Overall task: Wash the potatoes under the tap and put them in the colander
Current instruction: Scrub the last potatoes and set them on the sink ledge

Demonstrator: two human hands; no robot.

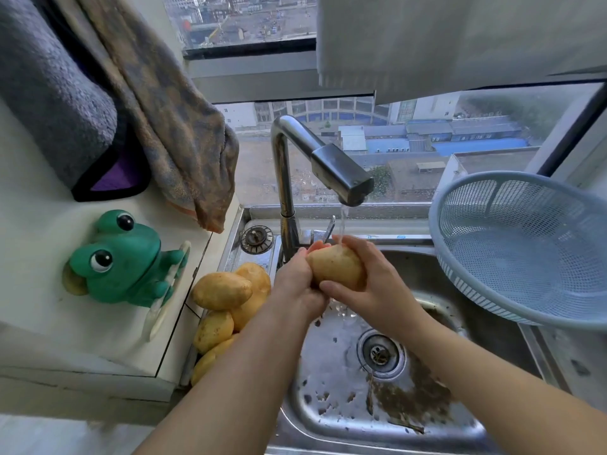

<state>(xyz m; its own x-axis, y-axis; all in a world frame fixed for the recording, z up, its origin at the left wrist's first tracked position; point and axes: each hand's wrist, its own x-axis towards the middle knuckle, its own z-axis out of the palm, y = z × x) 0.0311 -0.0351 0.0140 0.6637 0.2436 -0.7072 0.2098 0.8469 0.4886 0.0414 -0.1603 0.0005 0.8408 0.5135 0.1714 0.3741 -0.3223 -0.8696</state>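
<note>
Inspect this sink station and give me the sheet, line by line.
Surface: steel sink, wet, with dark specks and brown debris around the drain.
Job's things: one potato held under the running tap; pile of potatoes at the sink's left edge; blue colander at right, tilted, nothing in it.
Clutter: green frog figure on the left counter; strainer plug behind the pile.
Hands: left hand and right hand both grip the potato.
Cables: nothing seen.
Surroundings: towels hanging at left; window behind the sink, with buildings outside.
</note>
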